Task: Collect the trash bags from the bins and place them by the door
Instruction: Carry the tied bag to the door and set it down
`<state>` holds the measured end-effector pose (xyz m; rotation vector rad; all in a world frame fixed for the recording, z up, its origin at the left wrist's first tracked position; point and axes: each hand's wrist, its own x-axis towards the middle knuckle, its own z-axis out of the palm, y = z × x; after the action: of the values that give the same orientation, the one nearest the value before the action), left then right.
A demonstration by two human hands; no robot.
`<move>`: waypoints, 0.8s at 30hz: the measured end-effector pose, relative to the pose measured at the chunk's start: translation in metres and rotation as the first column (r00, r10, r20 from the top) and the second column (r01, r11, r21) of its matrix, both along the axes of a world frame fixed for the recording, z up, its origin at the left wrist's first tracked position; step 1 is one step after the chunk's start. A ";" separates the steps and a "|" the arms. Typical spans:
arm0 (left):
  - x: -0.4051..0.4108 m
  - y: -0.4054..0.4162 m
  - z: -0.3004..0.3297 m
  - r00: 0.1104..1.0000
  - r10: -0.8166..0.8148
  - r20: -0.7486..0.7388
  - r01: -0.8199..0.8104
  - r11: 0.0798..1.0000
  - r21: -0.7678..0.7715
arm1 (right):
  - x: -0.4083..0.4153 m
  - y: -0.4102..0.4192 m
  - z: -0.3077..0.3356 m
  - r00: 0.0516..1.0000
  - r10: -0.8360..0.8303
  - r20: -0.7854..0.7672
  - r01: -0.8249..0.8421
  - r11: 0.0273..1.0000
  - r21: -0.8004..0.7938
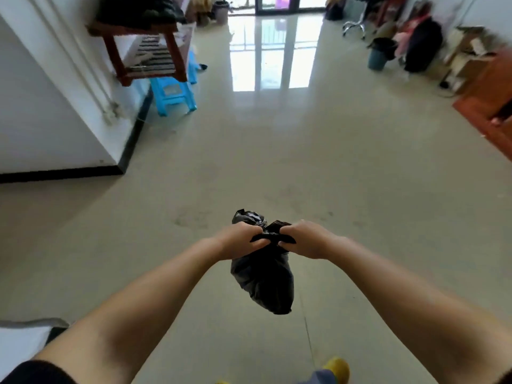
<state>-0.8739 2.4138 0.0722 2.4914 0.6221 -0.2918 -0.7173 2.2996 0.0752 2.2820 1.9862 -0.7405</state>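
While it hangs: the black trash bag [263,275] is up in the air, low in the middle of the frame, above the floor [277,162].
Left hand: the left hand [239,241] has its fingers curled tight around one flap at the top of the bag.
Right hand: the right hand [303,239] pinches the other flap, just beside the left one.
Grip: both hands are closed on the bag's top, and the two flaps cross between them, so I think a knot is being tied.
Bag shape: it looks small and only partly full, so it should be light to carry.
Done so far: this one bag is out of its bin and nearly closed up.
Still to do: the bag is not set down yet, and it needs to go by the door.
Door: glass doors [277,4] show at the top middle, far from the hands, but I cannot tell if that is the right door.
Other bins: a blue bin [379,55] with a dark liner stands at the upper right, and a grey bin [221,12] stands at the top, left of the doors.
My guess: those bins may hold bags to collect too.
Also there: a blue stool [173,95] sits at the upper left.
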 end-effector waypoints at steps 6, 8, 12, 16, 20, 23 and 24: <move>0.162 -0.089 0.006 0.966 -0.255 -0.049 0.257 0.966 0.037 | 0.132 -0.118 -0.004 0.972 -0.232 -0.037 0.233 0.972 0.030; 0.213 -0.119 0.007 0.941 -0.337 -0.045 0.338 0.940 0.039 | 0.173 -0.159 -0.004 0.955 -0.294 -0.030 0.295 0.955 0.029; 0.316 -0.184 0.009 0.881 -0.471 -0.046 0.472 0.881 0.029 | 0.248 -0.243 -0.003 0.900 -0.436 -0.023 0.437 0.899 0.024; 0.407 -0.254 0.009 0.780 -0.622 -0.069 0.624 0.781 0.012 | 0.308 -0.324 -0.005 0.805 -0.593 0.004 0.593 0.805 0.022; 0.490 -0.319 0.000 0.633 -0.772 -0.060 0.773 0.634 0.003 | 0.350 -0.400 -0.009 0.695 -0.719 0.004 0.719 0.695 0.021; 0.551 -0.370 -0.003 0.512 -0.856 -0.066 0.858 0.513 -0.002 | 0.385 -0.452 -0.010 0.595 -0.804 0.003 0.804 0.595 0.018; 0.572 -0.387 -0.002 0.474 -0.878 -0.067 0.880 0.475 -0.002 | 0.397 -0.468 -0.010 0.556 -0.831 0.003 0.831 0.556 0.019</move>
<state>-0.3023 2.0267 0.0697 2.6175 -0.7615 -0.7355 -0.3200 1.8316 0.0651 3.1883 0.7370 -0.6957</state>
